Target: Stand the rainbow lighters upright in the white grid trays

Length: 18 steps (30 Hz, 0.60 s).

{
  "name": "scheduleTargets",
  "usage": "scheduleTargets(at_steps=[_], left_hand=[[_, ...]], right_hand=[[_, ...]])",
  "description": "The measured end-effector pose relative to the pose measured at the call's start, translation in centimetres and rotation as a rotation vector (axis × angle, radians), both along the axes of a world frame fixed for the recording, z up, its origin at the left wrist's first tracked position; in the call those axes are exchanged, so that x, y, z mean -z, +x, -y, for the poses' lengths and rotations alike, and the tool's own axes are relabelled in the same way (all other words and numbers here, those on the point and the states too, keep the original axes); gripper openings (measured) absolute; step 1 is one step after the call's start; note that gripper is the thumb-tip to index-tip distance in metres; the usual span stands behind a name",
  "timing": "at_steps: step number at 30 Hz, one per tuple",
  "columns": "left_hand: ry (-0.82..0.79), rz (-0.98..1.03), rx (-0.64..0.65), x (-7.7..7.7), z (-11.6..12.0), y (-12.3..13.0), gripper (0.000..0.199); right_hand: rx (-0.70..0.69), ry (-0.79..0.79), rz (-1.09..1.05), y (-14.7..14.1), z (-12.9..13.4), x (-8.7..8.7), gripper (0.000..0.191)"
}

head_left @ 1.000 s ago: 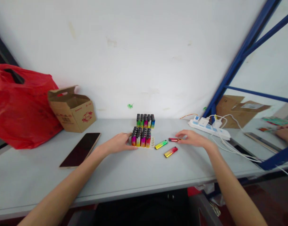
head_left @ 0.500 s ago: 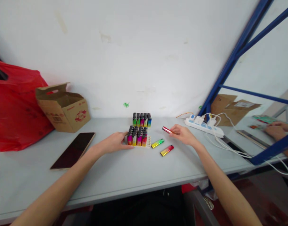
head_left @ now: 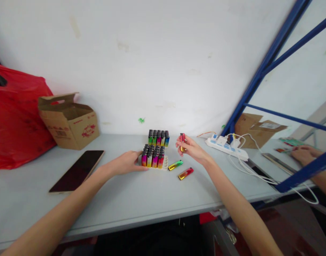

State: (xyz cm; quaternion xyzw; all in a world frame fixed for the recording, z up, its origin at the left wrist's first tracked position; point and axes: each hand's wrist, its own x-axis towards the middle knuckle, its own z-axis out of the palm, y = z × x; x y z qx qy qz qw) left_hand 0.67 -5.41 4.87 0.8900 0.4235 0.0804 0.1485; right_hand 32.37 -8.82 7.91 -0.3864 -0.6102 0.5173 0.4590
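Note:
My left hand point(head_left: 127, 162) grips the left side of a white tray point(head_left: 166, 163), its thumb along the front edge. Several colourful lighters point(head_left: 153, 160) with black tops stand upright in that tray, and empty slots show at its right end. Raised above the table, a red and gold lighter point(head_left: 182, 142) is held upright in the fingers of my right hand point(head_left: 193, 148). Below that hand lie a green and yellow lighter point(head_left: 175, 165) and a red and yellow lighter point(head_left: 185, 173). Just behind the tray stands another block of upright lighters point(head_left: 158, 138).
A dark-screened phone or tablet point(head_left: 77, 171) lies left of my left hand, with a cardboard box point(head_left: 69, 122) and a red plastic bag point(head_left: 17, 121) behind. On the right are a white power strip point(head_left: 227, 148) with cables and a blue metal frame point(head_left: 253, 81). Another person's hands point(head_left: 304, 153) show beyond it.
My right hand has moved left toward the tray and turned its lighter from lying nearly flat to upright. My left hand stays at the tray. The view has shifted slightly.

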Motion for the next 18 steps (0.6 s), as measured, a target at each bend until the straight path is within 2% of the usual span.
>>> scheduleTargets(at_steps=[2,6,9,14,16,18], left_hand=[[-0.012,0.008,0.001,-0.1,0.1,0.0,0.059],[-0.019,0.008,0.011,-0.4,0.3,0.1,0.057],[-0.015,0.002,0.0,-0.5,0.4,0.2,0.054],[-0.034,0.023,-0.007,-0.7,0.5,0.3,0.054],[-0.036,0.017,-0.008,-0.8,0.5,0.3,0.054],[-0.031,0.001,-0.002,-0.8,0.5,0.3,0.054]], right_hand=[[0.014,-0.008,-0.047,-1.1,-0.9,0.7,0.043],[0.131,0.013,-0.082,-2.9,-1.6,2.6,0.048],[0.097,0.012,-0.019,-3.3,-1.3,3.6,0.049],[0.067,-0.01,0.069,-3.6,-0.9,4.1,0.049],[0.114,0.009,0.119,-3.9,-0.9,4.3,0.05],[0.221,0.108,0.186,-4.0,-1.0,4.5,0.055]])
